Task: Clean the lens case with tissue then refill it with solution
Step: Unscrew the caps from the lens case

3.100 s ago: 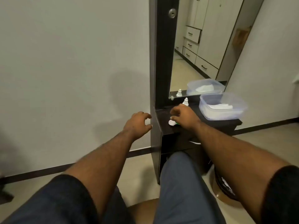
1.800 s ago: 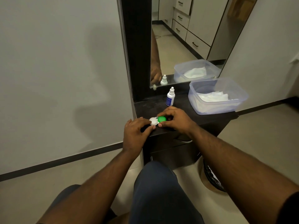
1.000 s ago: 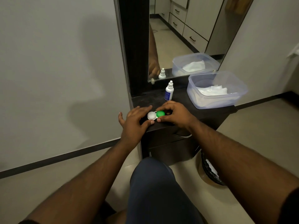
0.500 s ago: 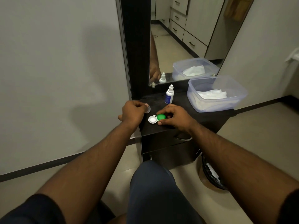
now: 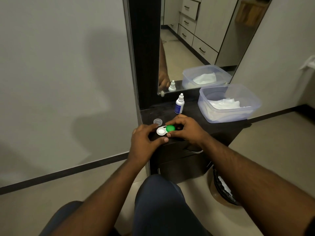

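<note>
The lens case (image 5: 161, 131) lies at the front left of the dark vanity top (image 5: 190, 116). Its left well is uncovered and white; its right well wears a green cap (image 5: 170, 128). A loose clear cap (image 5: 157, 121) rests upside down just behind the case. My left hand (image 5: 144, 138) grips the case's left side between thumb and fingers. My right hand (image 5: 185, 131) has its fingertips closed around the green cap. A small white solution bottle (image 5: 179, 104) with a blue label stands behind. Tissues (image 5: 225, 104) lie in a clear plastic tub (image 5: 254, 106) at the right.
A tall mirror (image 5: 196, 40) in a dark frame rises behind the vanity top and reflects the bottle, tub and cabinet drawers. A dark waste basket (image 5: 223, 189) sits on the floor at the right. My knee (image 5: 162, 201) is below the vanity's front edge.
My left hand took the clear cap off the left well, set it down behind the case, then came back to grip the case. My right hand stayed on the green cap.
</note>
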`<state>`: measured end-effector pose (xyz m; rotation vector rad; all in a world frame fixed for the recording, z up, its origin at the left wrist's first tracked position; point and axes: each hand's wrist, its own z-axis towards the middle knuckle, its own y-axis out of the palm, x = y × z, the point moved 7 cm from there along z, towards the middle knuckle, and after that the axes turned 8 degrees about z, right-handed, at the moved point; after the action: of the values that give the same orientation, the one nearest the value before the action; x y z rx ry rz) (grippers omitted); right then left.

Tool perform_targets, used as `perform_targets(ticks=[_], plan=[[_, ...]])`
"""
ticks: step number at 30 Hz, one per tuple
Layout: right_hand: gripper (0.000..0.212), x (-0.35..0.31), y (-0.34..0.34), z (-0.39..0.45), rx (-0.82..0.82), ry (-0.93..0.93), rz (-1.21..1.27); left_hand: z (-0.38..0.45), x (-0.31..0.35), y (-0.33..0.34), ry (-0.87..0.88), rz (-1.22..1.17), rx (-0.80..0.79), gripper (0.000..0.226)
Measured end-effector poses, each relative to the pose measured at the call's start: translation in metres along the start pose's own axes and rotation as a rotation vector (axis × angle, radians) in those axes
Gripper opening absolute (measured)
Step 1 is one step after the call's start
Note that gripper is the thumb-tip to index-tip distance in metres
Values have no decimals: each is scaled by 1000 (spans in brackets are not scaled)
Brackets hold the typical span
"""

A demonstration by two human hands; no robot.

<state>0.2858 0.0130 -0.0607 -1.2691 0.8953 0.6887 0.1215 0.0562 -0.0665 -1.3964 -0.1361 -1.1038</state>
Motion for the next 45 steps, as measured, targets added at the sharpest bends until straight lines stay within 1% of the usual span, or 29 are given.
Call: perform_targets(ticks=[2, 5, 11, 14, 17, 19, 23, 26, 28, 34, 38, 40, 43, 45], plan=[[38, -1, 0, 0, 8, 3, -1, 5, -1, 2, -25, 50, -24, 57], [40, -3, 0, 1, 11, -14, -6, 14, -2, -1, -85, -12, -42, 47], [45, -1, 0, 1, -7, -19, -21, 12, -2, 2, -69, -6, -44, 43], [52, -2, -5, 1, 36, 1, 22, 13, -4, 4, -79, -30, -38, 42], [39, -3, -8, 1, 54, 15, 2, 13, -5, 5, -70, -36, -56, 42], [35, -1, -6, 1, 40, 30, 10, 14, -6, 5, -60, -32, -56, 41], [36, -2, -6, 2, 29, 11, -8, 16, -9, 10, -46, 27, -72, 43], [37, -4, -6, 2, 8, -6, -32, 14, -7, 10, -3, 121, -46, 43], [37, -5, -6, 2, -6, -20, -46, 12, -5, 9, -3, 182, -45, 42], [39, -9, -4, -2, -24, -92, -100, 15, -3, 8, -21, 187, -90, 40], [41, -6, -3, -1, -80, -79, -96, 15, -4, 9, -6, 179, -90, 41], [45, -5, -2, -1, -89, -62, -43, 12, -7, 9, 20, 141, -53, 40], [62, -6, -3, -2, -25, -23, 27, 4, -9, 10, 19, 50, 15, 39], [65, -6, -3, -3, 6, -18, 60, 0, -10, 10, 5, 2, 54, 38]])
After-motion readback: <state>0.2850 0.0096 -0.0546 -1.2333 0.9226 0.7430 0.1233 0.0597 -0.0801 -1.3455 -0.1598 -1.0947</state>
